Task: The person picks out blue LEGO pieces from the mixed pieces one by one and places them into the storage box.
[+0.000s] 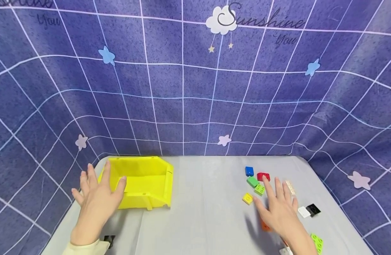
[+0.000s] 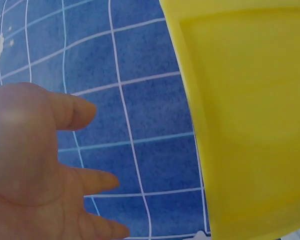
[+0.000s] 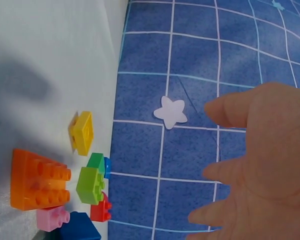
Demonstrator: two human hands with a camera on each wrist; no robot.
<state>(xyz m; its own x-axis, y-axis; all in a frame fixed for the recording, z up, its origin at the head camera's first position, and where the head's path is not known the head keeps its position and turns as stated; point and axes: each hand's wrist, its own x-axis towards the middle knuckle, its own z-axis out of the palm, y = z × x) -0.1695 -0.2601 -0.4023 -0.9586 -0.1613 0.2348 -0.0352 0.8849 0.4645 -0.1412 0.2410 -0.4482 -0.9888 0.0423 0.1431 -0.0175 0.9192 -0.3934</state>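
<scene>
My left hand (image 1: 99,200) hovers with spread fingers in front of the left side of a yellow bin (image 1: 170,177), holding nothing. Fingers and palm appear beside the bin's wall (image 2: 250,115) in the left wrist view. On the right, my right hand (image 1: 281,212) is held above scattered toy bricks, its fingers extended and nothing in them. Near its fingertips lie a red brick (image 1: 262,175), a lime brick (image 1: 259,189) and a yellow brick (image 1: 247,198). An orange brick (image 1: 265,226) is partly hidden beneath it; the right wrist view shows this studded orange brick (image 3: 37,180) whole.
Behind the lime brick are a green brick (image 1: 252,181) and a blue one (image 1: 249,171). White (image 1: 304,211) and black (image 1: 313,210) pieces lie right of the right hand. Another black piece (image 1: 109,241) sits by the left sleeve. A blue gridded curtain (image 1: 195,88) surrounds the table.
</scene>
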